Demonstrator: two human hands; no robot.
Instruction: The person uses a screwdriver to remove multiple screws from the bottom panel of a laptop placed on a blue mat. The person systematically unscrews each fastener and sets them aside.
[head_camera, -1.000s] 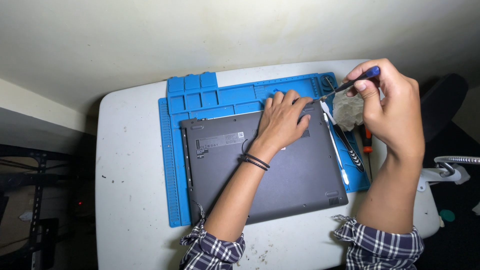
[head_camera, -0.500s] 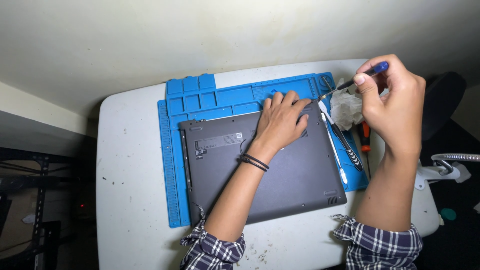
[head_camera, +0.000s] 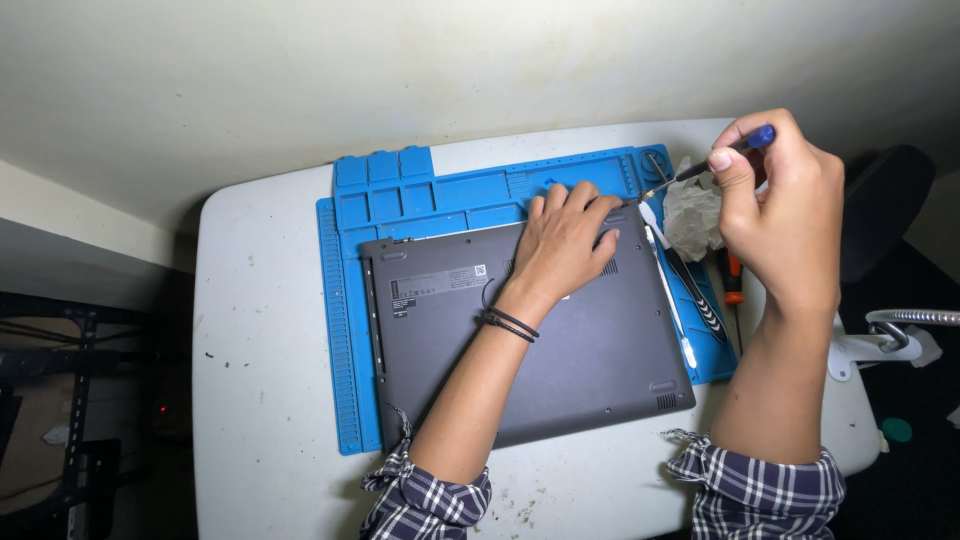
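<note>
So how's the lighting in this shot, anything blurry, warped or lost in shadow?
Head view: bright, even light on the white table, blue mat and laptop, all sharp. The edges fall into deep shadow, so the dark shelving at the left is hard to read. Wide-lens distortion bows the table. No strong glare. The right hand with the screwdriver and the left hand show no motion blur.

Dark grey laptop (head_camera: 560, 340) bottom-up on blue mat, slim blue-handled screwdriver (head_camera: 705, 168) tilted at its far corner
</note>
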